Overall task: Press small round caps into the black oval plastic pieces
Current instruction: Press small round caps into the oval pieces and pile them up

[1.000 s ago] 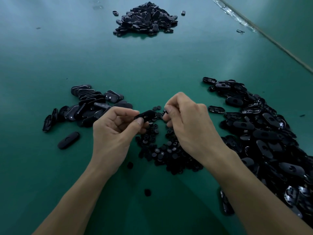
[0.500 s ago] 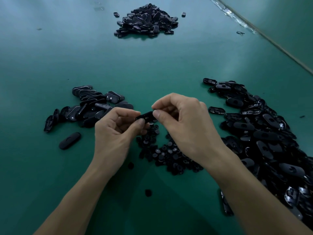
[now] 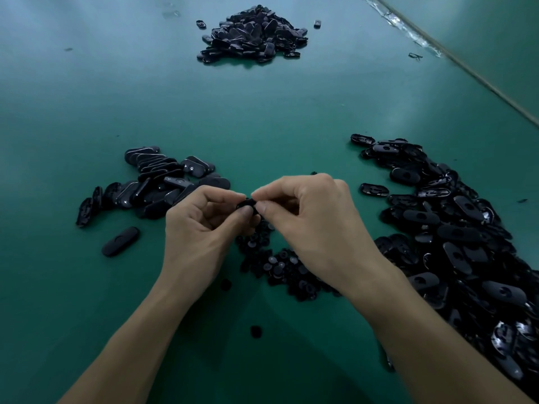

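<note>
Leftmost, lone oval (image 3: 120, 242) flat on green table (image 3: 87, 97), just near of left pile (image 3: 154, 182) of ovals, several stacked on edge. Left hand (image 3: 201, 231) curled, thumb and forefinger pinching held oval (image 3: 247, 204) at centre, above table. Caps (image 3: 280, 266) heaped on table under and between hands; stray cap (image 3: 255, 330) nearer, apart. Right hand (image 3: 315, 228) curled, thumb and forefinger tips pinching same oval from right; whether cap sits between them, cannot tell. Right pile (image 3: 455, 243), big, runs along right side to near edge. Far pile (image 3: 253, 36) at far centre.

Green tabletop (image 3: 262, 112), perhaps crinkled clear tape (image 3: 405, 27) along its far right edge.
</note>
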A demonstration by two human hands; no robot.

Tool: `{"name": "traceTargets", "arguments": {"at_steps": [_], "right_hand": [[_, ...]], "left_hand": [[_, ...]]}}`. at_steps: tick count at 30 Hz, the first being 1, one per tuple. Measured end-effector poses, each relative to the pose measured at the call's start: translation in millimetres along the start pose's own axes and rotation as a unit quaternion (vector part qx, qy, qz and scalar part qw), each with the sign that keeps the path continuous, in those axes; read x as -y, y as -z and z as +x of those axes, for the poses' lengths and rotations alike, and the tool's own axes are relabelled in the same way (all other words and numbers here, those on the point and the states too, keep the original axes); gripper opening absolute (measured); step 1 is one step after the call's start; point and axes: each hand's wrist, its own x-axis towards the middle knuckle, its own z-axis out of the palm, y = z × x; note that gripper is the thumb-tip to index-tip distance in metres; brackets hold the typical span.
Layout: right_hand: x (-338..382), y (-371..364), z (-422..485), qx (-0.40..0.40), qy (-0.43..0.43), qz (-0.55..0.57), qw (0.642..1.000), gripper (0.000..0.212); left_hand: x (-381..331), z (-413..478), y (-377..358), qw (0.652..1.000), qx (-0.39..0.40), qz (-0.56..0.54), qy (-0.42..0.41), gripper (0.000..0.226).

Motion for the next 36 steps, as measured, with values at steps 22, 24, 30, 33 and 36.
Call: {"name": "traceTargets", "arguments": {"at_steps": [22,24,30,33,36], "right_hand": [[-1,-12,-5,-0.030,-0.031,-0.035,0.998,0.013],[-2,-13,-5,-0.027,-0.035,-0.037,0.998,0.013],[-1,-15,-7,-0.048,-0.039,-0.044,0.997,0.013],[0,-16,-7,-0.043,-0.047,-0.044,0.997,0.013],[1,-16,-7,-0.033,-0.044,-0.056,0.997,0.012]], "left_hand": [[1,0,2,1.000,0.009,0.021,-0.002,0.013],[1,0,2,1.000,0.009,0.026,-0.001,0.013],[1,0,3,0.999,0.025,0.045,-0.007,0.017],[3,-1,4,0.997,0.025,0.068,-0.019,0.025],[4,-1,4,0.995,0.029,0.088,-0.038,0.027]]}}
